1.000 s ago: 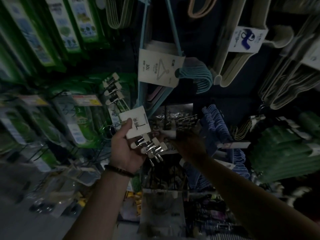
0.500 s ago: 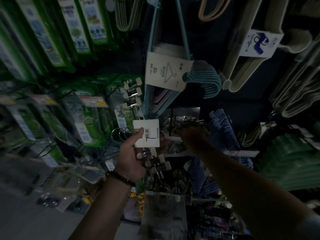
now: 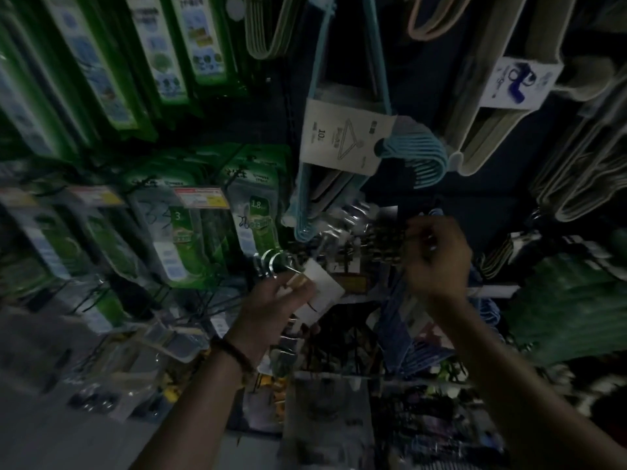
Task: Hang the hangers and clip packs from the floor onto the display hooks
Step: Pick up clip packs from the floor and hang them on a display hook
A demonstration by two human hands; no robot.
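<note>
Gripping white card-backed clip pack [image 3: 320, 288] in left hand [image 3: 271, 308], fingers clenched round card; pack low centre, just in front of display, below pale-blue plastic hanger bundle [image 3: 417, 157]. Reaching w/ right hand [image 3: 437, 262] up beside dark row of hung metal clips [image 3: 383, 240]; fingers curled, can't tell if grasping anything, too dim and blurred.
</note>
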